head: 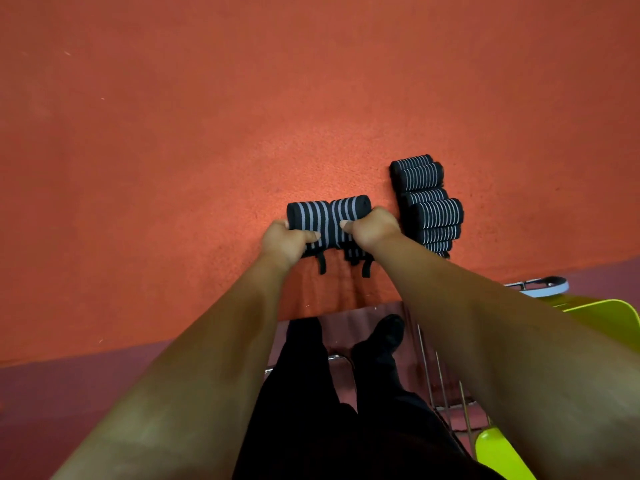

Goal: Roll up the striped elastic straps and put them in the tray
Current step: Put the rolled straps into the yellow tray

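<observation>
On orange tabletop [173, 150], left hand [287, 239] and right hand [372, 226] gripping half-rolled striped straps [311, 216], rolled stack [429, 202] just beside

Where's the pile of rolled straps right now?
In the head view, the pile lies on the orange table, right of center, just right of the right hand, which grips the half-rolled straps.

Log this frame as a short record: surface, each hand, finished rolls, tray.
surface: orange-red felt-like tabletop
left hand: grips black-and-grey striped elastic strap roll, tail unrolled
right hand: grips second striped roll, beside the first
finished rolls: row of rolled striped straps, right of the hands
tray: not in view
</observation>
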